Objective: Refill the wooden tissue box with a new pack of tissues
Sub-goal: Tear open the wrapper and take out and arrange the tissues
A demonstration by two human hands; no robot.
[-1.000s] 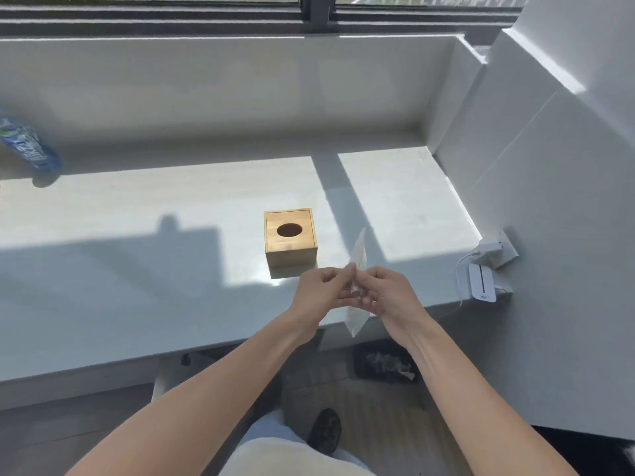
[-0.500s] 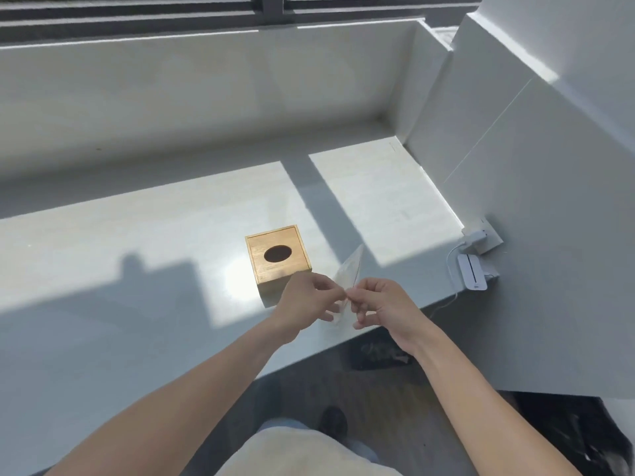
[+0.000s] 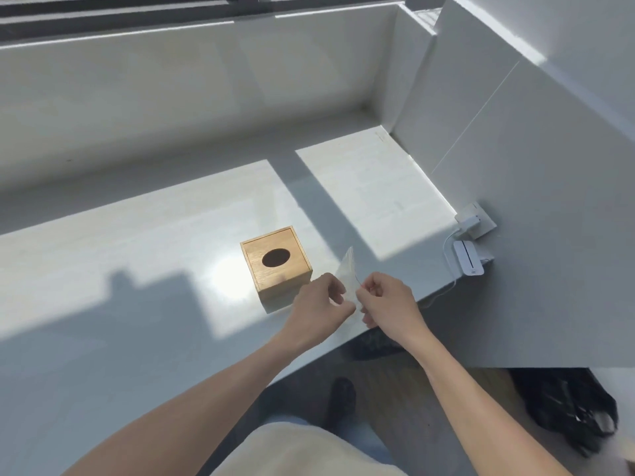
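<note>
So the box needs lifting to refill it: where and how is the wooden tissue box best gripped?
Probably from above, fingers on two opposite side walls of the wooden tissue box. It sits upright and square on the counter with flat sides clear all round. Both hands, left hand and right hand, are busy pinching a thin clear sheet.

The tissue box (image 3: 276,266) is honey-brown wood with a dark oval hole, on a plain white counter (image 3: 137,269).
</note>
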